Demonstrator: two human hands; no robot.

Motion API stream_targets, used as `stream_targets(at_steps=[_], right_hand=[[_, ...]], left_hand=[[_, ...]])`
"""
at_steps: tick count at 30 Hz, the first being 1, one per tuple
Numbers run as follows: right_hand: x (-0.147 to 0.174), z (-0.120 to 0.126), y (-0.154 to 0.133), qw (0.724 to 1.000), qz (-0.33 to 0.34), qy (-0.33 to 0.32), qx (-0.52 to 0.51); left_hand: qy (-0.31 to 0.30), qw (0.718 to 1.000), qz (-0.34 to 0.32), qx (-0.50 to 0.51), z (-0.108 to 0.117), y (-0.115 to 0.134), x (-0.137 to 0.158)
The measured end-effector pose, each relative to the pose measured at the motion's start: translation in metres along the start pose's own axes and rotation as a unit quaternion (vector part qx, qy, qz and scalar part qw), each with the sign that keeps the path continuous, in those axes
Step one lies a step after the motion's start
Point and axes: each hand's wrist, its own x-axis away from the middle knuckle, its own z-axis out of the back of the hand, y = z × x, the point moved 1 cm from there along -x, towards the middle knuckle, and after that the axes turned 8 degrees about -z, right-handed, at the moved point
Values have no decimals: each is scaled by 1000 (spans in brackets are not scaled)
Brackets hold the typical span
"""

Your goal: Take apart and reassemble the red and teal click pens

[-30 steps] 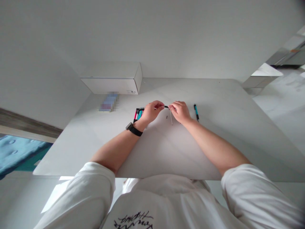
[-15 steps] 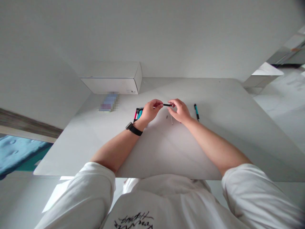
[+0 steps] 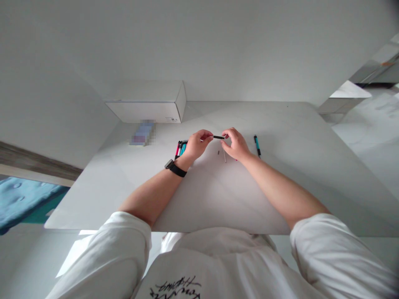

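Between the thumb and fingers of my left hand (image 3: 197, 144) is the left end of a short black tube, like part of a pen barrel (image 3: 219, 137). My right hand (image 3: 236, 144) is at the tube's other end, thumb and forefinger spread on either side of it with a gap. On the table below lie a thin white stick like a pen refill (image 3: 225, 156) and a tiny dark piece (image 3: 218, 153). A bit of something red (image 3: 236, 160) peeks out under my right wrist. Several red, white and teal pens (image 3: 181, 148) lie beside my left hand, partly covered by it.
A teal and black pen (image 3: 257, 146) lies right of my right hand. At the back left of the white table (image 3: 131, 182) stands a long white box (image 3: 146, 110), with a blurred-out item (image 3: 142, 133) in front. A wall rises behind the table.
My right hand has shifted slightly right, and its fingers have parted from the black tube's end, showing more of it. My left hand stays where it was.
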Motion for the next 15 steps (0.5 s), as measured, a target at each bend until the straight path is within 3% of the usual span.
stream_targets(at_steps=[15], right_hand=[[-1, 1, 0, 999, 16, -3, 27]], left_hand=[[2, 1000, -12, -10, -2, -2, 0]])
